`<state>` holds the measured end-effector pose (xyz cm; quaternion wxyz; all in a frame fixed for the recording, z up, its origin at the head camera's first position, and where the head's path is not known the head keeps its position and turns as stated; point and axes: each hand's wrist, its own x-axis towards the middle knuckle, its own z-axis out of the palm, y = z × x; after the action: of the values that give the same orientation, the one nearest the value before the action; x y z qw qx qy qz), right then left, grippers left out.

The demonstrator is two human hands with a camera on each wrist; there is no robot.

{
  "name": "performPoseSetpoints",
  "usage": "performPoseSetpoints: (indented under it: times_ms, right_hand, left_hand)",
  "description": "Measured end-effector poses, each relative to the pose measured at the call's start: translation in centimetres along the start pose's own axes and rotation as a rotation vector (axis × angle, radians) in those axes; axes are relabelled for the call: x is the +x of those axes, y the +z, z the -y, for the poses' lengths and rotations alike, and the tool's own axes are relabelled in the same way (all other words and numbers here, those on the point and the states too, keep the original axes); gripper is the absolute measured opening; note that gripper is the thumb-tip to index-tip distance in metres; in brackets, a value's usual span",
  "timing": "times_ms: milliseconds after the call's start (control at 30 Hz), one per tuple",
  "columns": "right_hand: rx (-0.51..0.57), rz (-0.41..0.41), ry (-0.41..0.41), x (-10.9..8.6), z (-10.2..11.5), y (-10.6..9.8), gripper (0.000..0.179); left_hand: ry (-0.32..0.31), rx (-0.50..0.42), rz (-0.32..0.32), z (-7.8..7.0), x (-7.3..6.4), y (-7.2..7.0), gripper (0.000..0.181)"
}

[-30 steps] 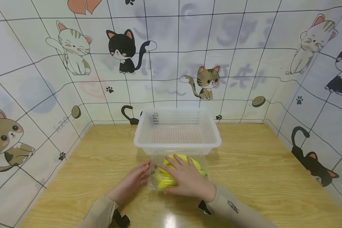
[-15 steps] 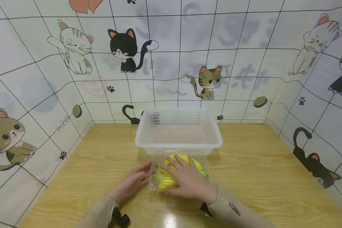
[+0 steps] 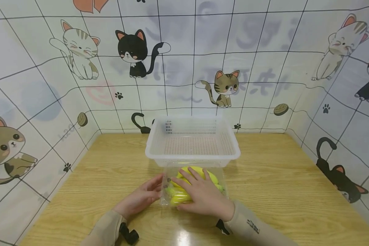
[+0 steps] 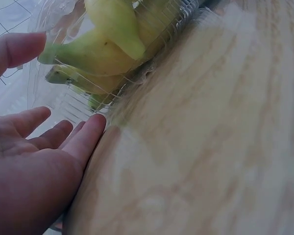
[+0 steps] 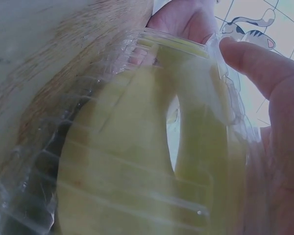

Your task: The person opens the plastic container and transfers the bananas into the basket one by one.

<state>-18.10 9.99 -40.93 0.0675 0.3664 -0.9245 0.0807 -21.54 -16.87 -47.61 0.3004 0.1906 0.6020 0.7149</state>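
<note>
A clear plastic clamshell box [image 3: 165, 201] stands on the wooden table, just in front of the white basket. Yellow bananas [image 3: 177, 198] with greenish ends lie inside it. My right hand [image 3: 203, 194] rests on the lid, palm down, its fingers spread over the bananas. At the box's left side is my left hand [image 3: 141, 198], fingertips right at the plastic wall. In the left wrist view the left thumb [image 4: 24, 50] stands apart from the loosely extended fingers, level with the banana ends. The right wrist view shows the bananas [image 5: 117, 161] through the ribbed plastic.
The white perforated basket [image 3: 192, 157] sits behind the box, near the back wall. Tile-patterned sheeting [image 3: 178, 82] with cartoon cats encloses the wooden table [image 3: 273, 184] at the back and on both sides. A black wrist mount [image 3: 129, 235] is on the left sleeve.
</note>
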Motion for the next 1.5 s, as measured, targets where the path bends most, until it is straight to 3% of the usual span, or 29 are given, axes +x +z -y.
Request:
performPoseSetpoints:
  times_ms: [400, 900, 1500]
  right_hand:
    - [-0.010, -0.024, -0.023, 0.00, 0.03, 0.08, 0.077]
    - [0.029, 0.024, 0.012, 0.51, 0.09, -0.50, 0.076]
    - [0.031, 0.016, 0.005, 0.77, -0.02, -0.61, 0.074]
  left_hand:
    - [-0.002, 0.018, 0.001, 0.00, -0.03, 0.04, 0.085]
    - [0.039, 0.058, 0.000, 0.24, 0.12, 0.12, 0.082]
    - [0.019, 0.050, -0.021, 0.35, 0.17, 0.17, 0.082]
